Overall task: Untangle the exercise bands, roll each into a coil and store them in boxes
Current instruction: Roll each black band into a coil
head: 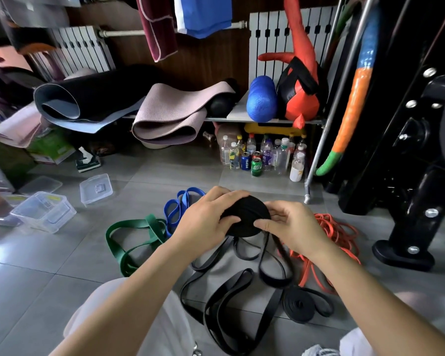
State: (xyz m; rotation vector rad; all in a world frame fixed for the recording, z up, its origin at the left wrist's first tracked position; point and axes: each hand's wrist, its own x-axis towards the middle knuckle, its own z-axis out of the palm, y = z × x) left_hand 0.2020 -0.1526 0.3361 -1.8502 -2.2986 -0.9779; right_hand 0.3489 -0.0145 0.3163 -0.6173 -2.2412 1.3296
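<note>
Head view: the grey tiled floor (62, 265) carries a sprawl of loose black bands (242, 274) in front of the person. An orange band (329, 227) lies at the right, a green band (129, 223) and a blue band (170, 210) at the left, and clear boxes (44, 211) farther left. Above the black loops both hands hold a black coil (247, 214). The left hand (206, 219) cups its side and the right hand (293, 227) pinches its edge, each grip closed on it. A smaller rolled coil (297, 304) lies on the floor.

coil (246, 217) above loose bands (274, 281); boxes (44, 210) on floor left; bottles (267, 155) behind under shelf (267, 120)
</note>
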